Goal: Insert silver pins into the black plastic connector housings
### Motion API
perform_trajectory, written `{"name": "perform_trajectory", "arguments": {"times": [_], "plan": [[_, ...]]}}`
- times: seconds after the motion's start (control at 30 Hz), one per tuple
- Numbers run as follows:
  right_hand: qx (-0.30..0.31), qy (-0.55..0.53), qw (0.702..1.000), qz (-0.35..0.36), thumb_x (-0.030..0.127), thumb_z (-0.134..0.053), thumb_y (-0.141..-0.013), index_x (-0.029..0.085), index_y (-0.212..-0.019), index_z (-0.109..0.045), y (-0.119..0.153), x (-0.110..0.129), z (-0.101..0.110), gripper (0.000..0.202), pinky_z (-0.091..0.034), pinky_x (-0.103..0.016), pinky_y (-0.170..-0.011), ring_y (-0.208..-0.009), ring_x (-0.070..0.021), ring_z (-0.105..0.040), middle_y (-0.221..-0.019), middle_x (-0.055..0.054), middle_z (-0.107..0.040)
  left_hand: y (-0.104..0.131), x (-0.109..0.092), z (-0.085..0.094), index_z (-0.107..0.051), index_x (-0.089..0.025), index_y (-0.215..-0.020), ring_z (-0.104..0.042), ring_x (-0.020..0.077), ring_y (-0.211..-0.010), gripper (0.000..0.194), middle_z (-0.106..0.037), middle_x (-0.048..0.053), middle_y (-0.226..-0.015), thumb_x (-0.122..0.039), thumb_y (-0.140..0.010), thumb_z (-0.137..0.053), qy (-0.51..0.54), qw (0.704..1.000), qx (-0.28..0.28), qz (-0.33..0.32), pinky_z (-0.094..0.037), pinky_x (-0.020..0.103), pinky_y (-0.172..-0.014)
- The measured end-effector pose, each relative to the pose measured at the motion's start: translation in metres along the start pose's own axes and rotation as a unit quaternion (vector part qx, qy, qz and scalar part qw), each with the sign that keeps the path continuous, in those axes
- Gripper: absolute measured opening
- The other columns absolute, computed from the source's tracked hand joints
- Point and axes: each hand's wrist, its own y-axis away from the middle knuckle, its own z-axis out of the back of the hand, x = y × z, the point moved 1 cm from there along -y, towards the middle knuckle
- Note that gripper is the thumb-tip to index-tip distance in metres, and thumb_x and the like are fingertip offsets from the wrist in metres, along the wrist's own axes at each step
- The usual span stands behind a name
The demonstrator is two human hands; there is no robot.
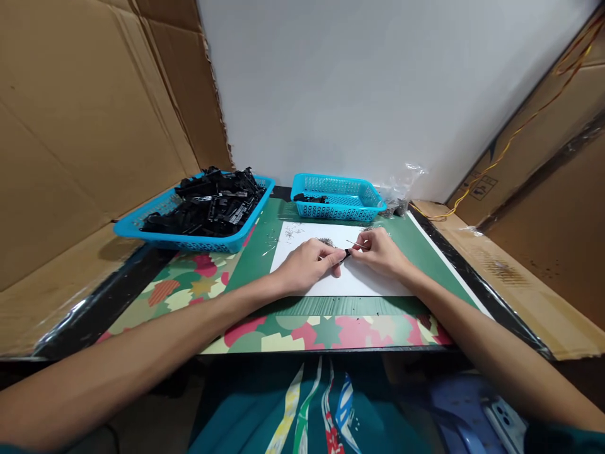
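Both hands are meeting above the white sheet [378, 285]. The left hand [306, 261] is pinching a small black part [347, 253] between thumb and finger, nearly closed. The right hand [382, 253] is curling its fingers inward around a thin metal rod [356, 244], its fingertips working beside the same part; whether they are also gripping it, cannot tell. The part is sitting between the hands, above the sheet.

Step in hand, as judged: close fingertip work on the part. The next move is calling for a steady left pinch and fine control of the rod, since the part is looking easy to tip.

Surroundings: small metal pieces [326, 242] are lying heaped behind the left hand. The large basket [198, 240], on the left, is holding piled black pieces [212, 205]; the small basket [338, 213] is standing beyond the sheet, holding a few more.
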Motion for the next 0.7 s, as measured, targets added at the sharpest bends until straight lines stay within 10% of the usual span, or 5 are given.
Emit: {"name": "perform_trajectory", "arguments": {"times": [0.27, 0.5, 0.7], "plan": [[0.061, 0.010, 0.998, 0.001, 0.051, -0.065, -0.094, 0.016, -0.068, -0.074, -0.002, -0.007, 0.018, 0.044, -0.019, -0.033, -0.057, -0.057, -0.0116, -0.026, -0.057, 0.005, -0.033, 0.001, 0.001, -0.002, -0.076, -0.018, -0.073, -0.042, 0.0142, -0.056, 0.059, -0.050, 0.000, -0.058, -0.059, -0.104, -0.048, -0.014, 1.000, 0.003, -0.003, -0.026, 0.031, -0.058], [-0.109, 0.000, 0.993, 0.045, 0.063, -0.043, -0.106, 0.016, -0.087, -0.079, -0.001, -0.005, 0.026, 0.062, -0.043, -0.034, -0.071, -0.075, -0.0192, -0.059, -0.080, -0.008, -0.063, 0.002, -0.002, -0.002, -0.072, -0.018, -0.071, -0.047, 0.0145, -0.058, 0.053, -0.058, 0.001, -0.062, -0.055, -0.103, -0.052, -0.024, 1.000, 0.011, 0.003, -0.029, 0.030, -0.060], [-0.026, -0.137, 0.990, -0.004, 0.070, -0.054, -0.099, 0.017, -0.078, -0.071, -0.002, -0.007, 0.016, 0.060, -0.044, -0.030, -0.050, -0.046, -0.0141, -0.054, -0.056, -0.001, -0.058, 0.007, -0.008, -0.003, -0.066, -0.018, -0.069, -0.056, 0.0160, -0.065, 0.050, -0.066, 0.001, -0.068, -0.050, -0.104, -0.050, -0.069, 0.998, 0.003, 0.009, -0.032, 0.030, -0.065]]}}
